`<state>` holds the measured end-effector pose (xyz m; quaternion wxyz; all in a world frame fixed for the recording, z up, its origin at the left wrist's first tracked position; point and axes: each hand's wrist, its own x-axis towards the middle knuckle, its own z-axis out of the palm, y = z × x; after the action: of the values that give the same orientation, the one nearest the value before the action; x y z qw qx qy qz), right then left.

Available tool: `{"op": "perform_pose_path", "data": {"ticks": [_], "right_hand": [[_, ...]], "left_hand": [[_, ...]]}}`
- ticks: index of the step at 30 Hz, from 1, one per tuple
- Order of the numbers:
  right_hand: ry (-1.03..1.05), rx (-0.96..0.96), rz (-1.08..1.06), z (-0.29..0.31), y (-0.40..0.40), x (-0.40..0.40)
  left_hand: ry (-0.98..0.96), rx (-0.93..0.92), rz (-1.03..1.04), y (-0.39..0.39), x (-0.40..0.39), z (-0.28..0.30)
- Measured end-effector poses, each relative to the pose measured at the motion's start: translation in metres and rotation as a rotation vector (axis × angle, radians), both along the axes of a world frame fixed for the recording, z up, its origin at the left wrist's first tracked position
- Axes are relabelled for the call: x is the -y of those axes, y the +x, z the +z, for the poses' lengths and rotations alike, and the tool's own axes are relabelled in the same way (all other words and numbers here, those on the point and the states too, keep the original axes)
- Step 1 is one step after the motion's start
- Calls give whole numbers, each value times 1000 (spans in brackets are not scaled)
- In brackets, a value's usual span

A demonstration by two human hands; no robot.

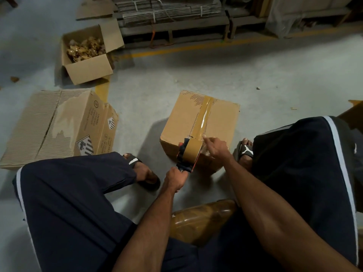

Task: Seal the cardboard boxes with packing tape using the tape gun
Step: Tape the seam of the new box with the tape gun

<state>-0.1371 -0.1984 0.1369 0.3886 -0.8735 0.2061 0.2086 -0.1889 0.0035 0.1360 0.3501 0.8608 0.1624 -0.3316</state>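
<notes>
A closed cardboard box (182, 122) stands on the floor between my feet, with a strip of brown tape (204, 114) running along its top seam. The tape gun (189, 154), loaded with a brown roll, sits at the box's near edge. My left hand (175, 179) grips the gun's handle. My right hand (216, 147) reaches over the near edge, its forefinger pressing the tape end by the gun's blade while the other fingers are curled.
An open box (88, 69) of golden scraps stands at the back left. A flattened carton (55, 126) lies on the left. Bundled cardboard on pallets (169, 14) lines the back. A yellow floor line (176, 49) crosses there. A tape-wrapped seat (202, 220) is under me.
</notes>
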Motion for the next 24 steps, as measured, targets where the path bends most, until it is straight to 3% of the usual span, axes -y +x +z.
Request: {"op": "perform_pose_path", "data": {"ticks": [4,7,10,18,24], "right_hand": [[305,-57,56,35,13,-28],[118,-75,210,43,10,-33],[21,-83,208,35,8,-24],[102,-118,135,27,-2,-17],[-37,-15,119,36,-12,-27]], "left_hand": [[69,19,-61,1,3,0],[118,23,-93,2,0,0],[128,47,-112,3,0,-1],[163,94,-190,4,0,-3],[181,87,-197,5,1,-6]]}}
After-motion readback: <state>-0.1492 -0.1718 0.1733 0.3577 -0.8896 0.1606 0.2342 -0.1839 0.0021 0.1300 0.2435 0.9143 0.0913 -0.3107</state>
